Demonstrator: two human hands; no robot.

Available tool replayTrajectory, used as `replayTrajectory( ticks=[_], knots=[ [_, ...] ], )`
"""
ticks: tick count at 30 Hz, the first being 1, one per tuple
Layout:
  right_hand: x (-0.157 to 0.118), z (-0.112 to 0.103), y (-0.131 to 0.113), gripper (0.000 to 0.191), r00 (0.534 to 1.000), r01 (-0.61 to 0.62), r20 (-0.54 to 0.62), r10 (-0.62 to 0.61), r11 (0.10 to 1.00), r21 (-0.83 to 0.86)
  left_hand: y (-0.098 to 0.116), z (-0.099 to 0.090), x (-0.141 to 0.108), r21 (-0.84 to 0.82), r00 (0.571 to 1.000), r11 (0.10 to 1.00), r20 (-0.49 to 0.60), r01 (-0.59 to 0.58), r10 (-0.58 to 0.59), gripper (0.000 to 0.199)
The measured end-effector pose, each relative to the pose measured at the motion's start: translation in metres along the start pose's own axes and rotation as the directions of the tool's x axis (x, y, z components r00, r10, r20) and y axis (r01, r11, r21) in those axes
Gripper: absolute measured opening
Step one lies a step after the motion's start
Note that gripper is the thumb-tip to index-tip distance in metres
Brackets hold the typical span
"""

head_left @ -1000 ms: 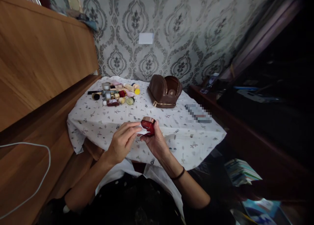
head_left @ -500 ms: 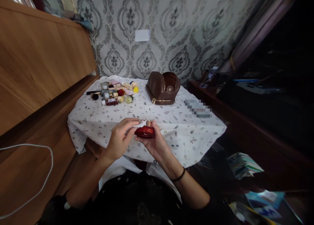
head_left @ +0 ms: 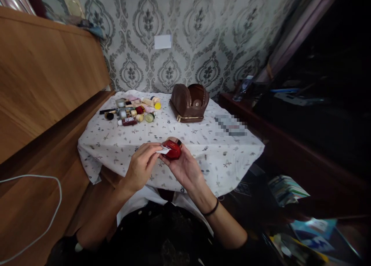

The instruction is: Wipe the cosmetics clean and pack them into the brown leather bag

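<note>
Above the near edge of the table, my right hand (head_left: 187,166) is closed around a red glass cosmetic bottle (head_left: 174,150) with a gold-coloured cap. The bottle is tilted, its cap end towards the back. My left hand (head_left: 142,163) pinches a white wipe (head_left: 164,150), tissue-like and crumpled, pressed against the left side of the bottle. Part of the wipe is hidden by the left fingers. Farther back on the left lies a cluster of cosmetics, among them a dark red bottle (head_left: 129,121) and a yellow-capped tube (head_left: 157,105).
A brown cosmetic bag (head_left: 188,101) stands unzipped at the back of the table. The table wears a white patterned cloth (head_left: 116,142). A pixelated flat object (head_left: 231,125) lies on the right. Wooden furniture (head_left: 52,57) borders the left, with a white cable (head_left: 59,196) in front.
The red bottle has turned from roughly upright to tilted, its cap now farther right and back. The wipe in my left hand has moved down onto its side. The view has shifted slightly.
</note>
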State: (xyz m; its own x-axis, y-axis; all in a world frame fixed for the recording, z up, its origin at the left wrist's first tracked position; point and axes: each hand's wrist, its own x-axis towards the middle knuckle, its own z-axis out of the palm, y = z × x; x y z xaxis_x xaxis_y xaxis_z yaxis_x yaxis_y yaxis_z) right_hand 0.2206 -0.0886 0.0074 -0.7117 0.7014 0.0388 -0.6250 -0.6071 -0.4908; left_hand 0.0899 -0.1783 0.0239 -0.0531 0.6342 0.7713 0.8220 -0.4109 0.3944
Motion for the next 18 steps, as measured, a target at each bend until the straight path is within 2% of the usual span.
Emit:
replayTrajectory(
  ticks=[4, 8, 13, 18],
  knots=[
    [-0.002, 0.003, -0.001, 0.034, 0.999, 0.031, 0.018, -0.03, 0.995, -0.093, 0.001, -0.005, 0.003, 0.018, 0.998, 1.0, -0.058, 0.013, -0.011, 0.019],
    [-0.007, 0.005, -0.002, 0.036, 0.996, 0.065, -0.043, -0.075, 0.975, -0.214, 0.007, -0.006, 0.007, 0.033, 0.997, 0.999, -0.079, -0.016, 0.018, 0.019],
    [-0.008, 0.005, 0.003, 0.045, 0.99, 0.061, -0.103, -0.097, 0.949, -0.308, 0.014, -0.005, 0.012, 0.099, 0.995, 0.991, -0.04, -0.09, 0.094, 0.021],
    [-0.004, 0.006, 0.006, 0.036, 0.984, 0.094, -0.121, -0.131, 0.957, -0.276, 0.018, 0.0, 0.009, 0.23, 0.973, 0.945, 0.041, -0.231, 0.228, 0.028]
  ],
)
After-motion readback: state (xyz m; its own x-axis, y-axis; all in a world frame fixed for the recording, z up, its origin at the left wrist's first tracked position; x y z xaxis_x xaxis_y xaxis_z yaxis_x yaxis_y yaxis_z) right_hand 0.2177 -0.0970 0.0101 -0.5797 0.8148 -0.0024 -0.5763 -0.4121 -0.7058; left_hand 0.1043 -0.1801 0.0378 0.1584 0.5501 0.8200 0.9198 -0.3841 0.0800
